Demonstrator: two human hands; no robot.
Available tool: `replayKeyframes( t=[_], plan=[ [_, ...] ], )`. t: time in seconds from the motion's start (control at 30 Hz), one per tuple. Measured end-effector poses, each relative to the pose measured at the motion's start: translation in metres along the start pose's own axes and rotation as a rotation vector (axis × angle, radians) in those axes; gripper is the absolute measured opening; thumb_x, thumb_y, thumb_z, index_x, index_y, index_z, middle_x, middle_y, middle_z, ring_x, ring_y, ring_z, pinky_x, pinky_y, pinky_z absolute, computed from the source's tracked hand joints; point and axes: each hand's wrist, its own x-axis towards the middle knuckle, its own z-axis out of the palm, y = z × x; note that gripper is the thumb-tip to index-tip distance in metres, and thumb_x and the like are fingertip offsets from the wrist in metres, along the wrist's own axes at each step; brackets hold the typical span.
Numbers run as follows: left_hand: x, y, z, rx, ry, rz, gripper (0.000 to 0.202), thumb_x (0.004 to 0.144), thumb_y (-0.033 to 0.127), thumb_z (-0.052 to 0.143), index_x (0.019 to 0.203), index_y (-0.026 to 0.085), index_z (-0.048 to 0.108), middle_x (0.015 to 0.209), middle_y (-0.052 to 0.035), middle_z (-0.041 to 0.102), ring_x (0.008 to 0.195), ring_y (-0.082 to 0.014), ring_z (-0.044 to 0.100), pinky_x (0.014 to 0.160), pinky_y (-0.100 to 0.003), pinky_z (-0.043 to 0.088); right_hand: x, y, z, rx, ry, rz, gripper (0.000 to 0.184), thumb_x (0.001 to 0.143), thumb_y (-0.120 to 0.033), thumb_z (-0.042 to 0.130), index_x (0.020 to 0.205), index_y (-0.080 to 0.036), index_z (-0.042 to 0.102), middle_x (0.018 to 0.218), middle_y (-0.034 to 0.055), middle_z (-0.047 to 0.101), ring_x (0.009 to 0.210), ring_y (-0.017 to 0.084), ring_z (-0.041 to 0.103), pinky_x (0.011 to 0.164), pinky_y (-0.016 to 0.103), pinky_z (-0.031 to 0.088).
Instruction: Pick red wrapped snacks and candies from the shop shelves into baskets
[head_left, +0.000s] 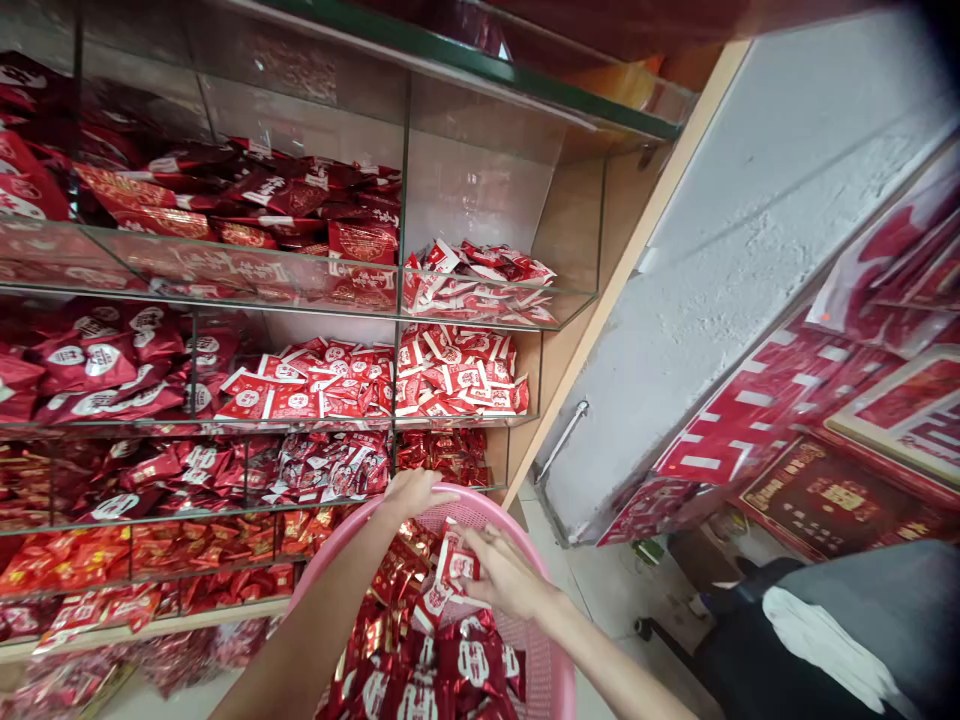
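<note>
A pink plastic basket [546, 560] below me holds many small packets, among them shiny red-and-gold packets [401, 570] and dark red packets [427, 665] with white labels. My left hand [415, 493] is on the basket's far rim, fingers curled over it. Inside the basket, my right hand [506, 575] has its thumb and fingers closed around a red-and-white packet [457, 560]. Another red-and-white packet [431, 605] lies just below that one.
Glass-fronted shelves hold dark red bags [277, 195], red-and-white packets [465, 375] and orange-red packets [67, 555]. A wooden side panel [622, 265] meets a grey wall [720, 230]. At right are red hangings [757, 400] and a dark chair with a white glove [825, 650].
</note>
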Motion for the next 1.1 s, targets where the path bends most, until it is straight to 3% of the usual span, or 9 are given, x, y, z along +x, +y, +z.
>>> replayKeyframes(
  t=[0.1, 0.23, 0.53, 0.67, 0.9, 1.1],
  plan=[
    [0.000, 0.000, -0.001, 0.012, -0.004, 0.001, 0.073, 0.065, 0.078, 0.021, 0.087, 0.022, 0.063, 0.084, -0.0094, 0.068, 0.081, -0.0265, 0.062, 0.068, -0.034, 0.044, -0.007, 0.007, 0.012, -0.033, -0.107, -0.013, 0.065, 0.074, -0.029, 0.057, 0.132, -0.022, 0.030, 0.117, 0.0082, 0.052, 0.108, 0.027, 0.043, 0.093, 0.041, 0.031],
    [-0.001, 0.000, -0.001, 0.016, 0.000, 0.005, 0.073, 0.066, 0.077, 0.020, 0.088, 0.022, 0.063, 0.085, -0.0098, 0.067, 0.083, -0.0271, 0.062, 0.069, -0.034, 0.044, -0.007, 0.010, 0.016, -0.062, -0.151, -0.057, 0.065, 0.073, -0.025, 0.058, 0.131, -0.025, 0.030, 0.118, 0.0063, 0.051, 0.109, 0.025, 0.041, 0.094, 0.038, 0.030],
    [-0.001, -0.001, 0.000, 0.014, 0.008, -0.003, 0.069, 0.069, 0.075, 0.022, 0.089, 0.023, 0.062, 0.085, -0.0095, 0.068, 0.082, -0.0263, 0.062, 0.068, -0.034, 0.044, -0.003, 0.016, 0.025, -0.129, -0.099, -0.126, 0.062, 0.074, -0.027, 0.060, 0.130, -0.024, 0.033, 0.119, 0.0058, 0.049, 0.108, 0.023, 0.041, 0.093, 0.037, 0.031],
    [-0.001, -0.001, 0.000, 0.002, 0.010, -0.008, 0.068, 0.068, 0.075, 0.024, 0.088, 0.023, 0.062, 0.084, -0.0089, 0.068, 0.082, -0.0256, 0.062, 0.069, -0.033, 0.044, 0.004, 0.006, -0.008, -0.134, 0.054, -0.146, 0.048, 0.081, -0.033, 0.051, 0.126, -0.025, 0.037, 0.110, 0.0061, 0.053, 0.102, 0.021, 0.047, 0.089, 0.037, 0.036],
    [0.001, -0.002, 0.004, -0.011, 0.018, -0.025, 0.069, 0.066, 0.076, 0.025, 0.089, 0.023, 0.063, 0.086, -0.0092, 0.068, 0.084, -0.0256, 0.062, 0.071, -0.032, 0.044, 0.039, -0.016, -0.101, -0.161, 0.576, -0.222, 0.032, 0.088, -0.028, 0.038, 0.118, -0.021, 0.045, 0.095, 0.0071, 0.057, 0.088, 0.018, 0.051, 0.080, 0.035, 0.042],
    [0.000, -0.003, 0.003, -0.002, 0.038, 0.018, 0.071, 0.067, 0.077, 0.022, 0.088, 0.022, 0.063, 0.084, -0.0092, 0.068, 0.082, -0.0272, 0.062, 0.067, -0.033, 0.044, 0.085, -0.015, -0.151, -0.256, 0.685, -0.276, 0.033, 0.087, -0.024, 0.038, 0.119, -0.020, 0.045, 0.104, 0.0082, 0.056, 0.096, 0.020, 0.048, 0.085, 0.036, 0.038]
  ],
)
